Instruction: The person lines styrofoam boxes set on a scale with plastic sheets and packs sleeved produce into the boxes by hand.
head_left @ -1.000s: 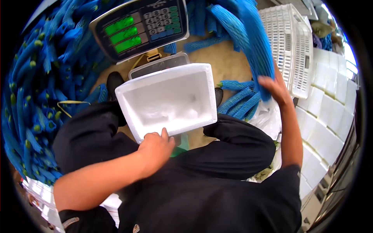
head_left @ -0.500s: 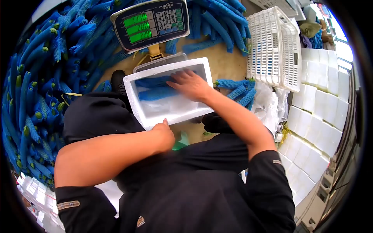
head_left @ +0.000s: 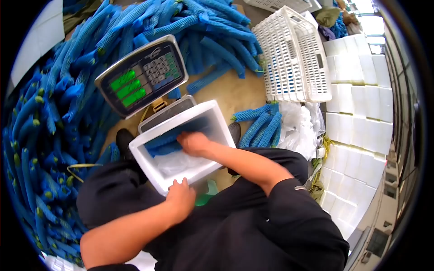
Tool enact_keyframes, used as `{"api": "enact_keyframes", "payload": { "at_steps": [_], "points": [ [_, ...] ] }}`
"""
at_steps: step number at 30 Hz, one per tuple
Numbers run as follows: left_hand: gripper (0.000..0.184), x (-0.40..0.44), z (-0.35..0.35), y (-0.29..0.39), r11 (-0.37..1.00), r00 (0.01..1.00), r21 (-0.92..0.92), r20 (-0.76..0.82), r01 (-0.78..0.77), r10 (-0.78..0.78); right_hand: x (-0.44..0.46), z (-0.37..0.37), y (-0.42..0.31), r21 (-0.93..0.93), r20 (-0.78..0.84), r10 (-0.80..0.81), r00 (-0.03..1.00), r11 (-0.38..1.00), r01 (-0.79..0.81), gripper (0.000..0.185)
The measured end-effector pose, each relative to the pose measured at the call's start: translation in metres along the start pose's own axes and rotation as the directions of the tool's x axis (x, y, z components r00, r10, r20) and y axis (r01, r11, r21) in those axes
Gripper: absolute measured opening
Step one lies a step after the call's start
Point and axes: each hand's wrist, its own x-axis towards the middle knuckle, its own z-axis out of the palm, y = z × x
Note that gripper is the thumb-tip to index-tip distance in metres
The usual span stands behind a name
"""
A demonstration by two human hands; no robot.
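Change: blue netted pieces [head_left: 163, 143] now lie in the foam box [head_left: 221, 125], absent 1 s ago, so it is partly filled | Where: box's far side | Right hand [head_left: 194, 144]: fingers at pieces, grip's closure hidden, cannot tell | Left hand [head_left: 181, 198]: part-curled at near rim, hold unclear

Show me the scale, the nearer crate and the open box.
Scale [head_left: 143, 76]: head view, front panel, between green readouts and keypad.
Nearer crate [head_left: 279, 63]: head view, slatted side wall.
Open box [head_left: 174, 125]: head view, far rim.
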Motion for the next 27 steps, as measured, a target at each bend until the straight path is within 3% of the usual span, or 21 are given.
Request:
{"api": "enact_keyframes", "payload": {
  "at_steps": [1, 3, 5, 7, 8, 9, 10, 11, 12, 13, 14, 15, 17, 18, 21, 24, 27],
  "points": [
    [0.056, 0.000, 0.006, 0.001, 1.000, 0.999, 0.011, -0.052, 0.008, -0.007, -0.006, -0.033, -0.013, 0.011, 0.216, 0.043, 0.975, 0.999, -0.046, 0.041],
    [0.055, -0.007, 0.004, 0.004, 0.998, 0.987, 0.058, -0.159, -0.019, 0.028, -0.022, -0.107, -0.030, -0.132, 0.444, -0.166, 0.881, 0.960, 0.247, 0.046],
    [0.053, -0.016, -0.009, 0.003, 0.996, 0.963, 0.053, -0.256, -0.071, 0.082, -0.025, -0.191, -0.023, 0.383, 0.562, -0.382, 0.734, 0.906, 0.178, 0.050],
    [0.055, -0.029, -0.027, 0.002, 0.994, 0.942, 0.071, -0.317, -0.087, 0.105, -0.011, -0.245, 0.022, 0.790, 0.503, -0.524, 0.687, 0.602, -0.120, 0.047],
    [0.056, -0.034, -0.036, 0.000, 0.993, 0.942, 0.056, -0.316, -0.104, 0.116, -0.006, -0.261, 0.052, 0.874, 0.356, -0.373, 0.857, 0.459, -0.163, 0.044],
    [0.057, -0.037, -0.043, -0.003, 0.992, 0.942, 0.041, -0.312, -0.121, 0.127, 0.001, -0.272, 0.083, 0.942, 0.212, -0.169, 0.962, 0.298, -0.156, 0.041],
    [0.060, -0.039, -0.048, -0.006, 0.991, 0.943, 0.005, -0.308, -0.133, 0.128, 0.024, -0.261, 0.129, 0.875, -0.032, 0.068, 0.997, 0.484, -0.005, 0.045],
    [0.049, -0.039, -0.047, -0.009, 0.990, 0.893, 0.032, -0.428, -0.140, 0.141, 0.048, -0.236, 0.181, 0.735, -0.321, 0.241, 0.916, 0.673, 0.081, 0.049],
    [0.049, -0.037, -0.048, -0.012, 0.990, 0.893, 0.028, -0.427, -0.140, 0.139, 0.065, -0.210, 0.231, 0.472, -0.440, 0.373, 0.817, 0.870, -0.143, 0.054],
    [0.049, -0.034, -0.051, -0.015, 0.990, 0.894, 0.025, -0.427, -0.140, 0.137, 0.077, -0.190, 0.272, 0.179, -0.590, 0.431, 0.683, 0.894, -0.410, 0.059],
    [0.065, -0.032, -0.059, -0.017, 0.992, 0.952, 0.015, -0.278, -0.127, 0.126, 0.083, -0.179, 0.293, 0.191, -0.598, 0.495, 0.631, 0.852, -0.487, 0.063],
    [0.057, -0.036, -0.072, -0.023, 0.986, 0.924, -0.027, -0.353, -0.166, 0.146, 0.089, -0.169, 0.308, 0.204, -0.603, 0.555, 0.573, 0.802, -0.562, 0.068],
    [0.052, -0.028, -0.056, -0.019, 0.995, 0.883, -0.080, -0.470, -0.055, 0.011, 0.103, -0.141, 0.330, 0.135, -0.612, 0.573, 0.546, 0.755, -0.642, 0.078],
    [0.054, -0.026, -0.056, -0.021, 0.994, 0.919, -0.098, -0.394, -0.057, 0.014, 0.109, -0.139, 0.323, 0.089, -0.695, 0.535, 0.481, 0.727, -0.681, 0.069],
    [0.047, -0.026, -0.071, -0.028, 0.989, 0.920, -0.127, -0.391, -0.081, 0.025, 0.108, -0.161, 0.313, 0.039, -0.601, 0.590, 0.539, 0.695, -0.718, 0.060],
    [0.046, -0.026, -0.087, -0.035, 0.966, 0.958, -0.232, -0.284, -0.111, 0.041, 0.098, -0.193, 0.310, -0.052, -0.699, 0.368, 0.613, 0.829, -0.557, 0.051],
    [0.046, -0.020, -0.085, -0.038, 0.988, 0.912, -0.137, -0.411, -0.072, 0.009, 0.094, -0.243, 0.324, -0.266, -0.803, 0.009, 0.596, 0.889, -0.372, 0.049]
  ]
}}
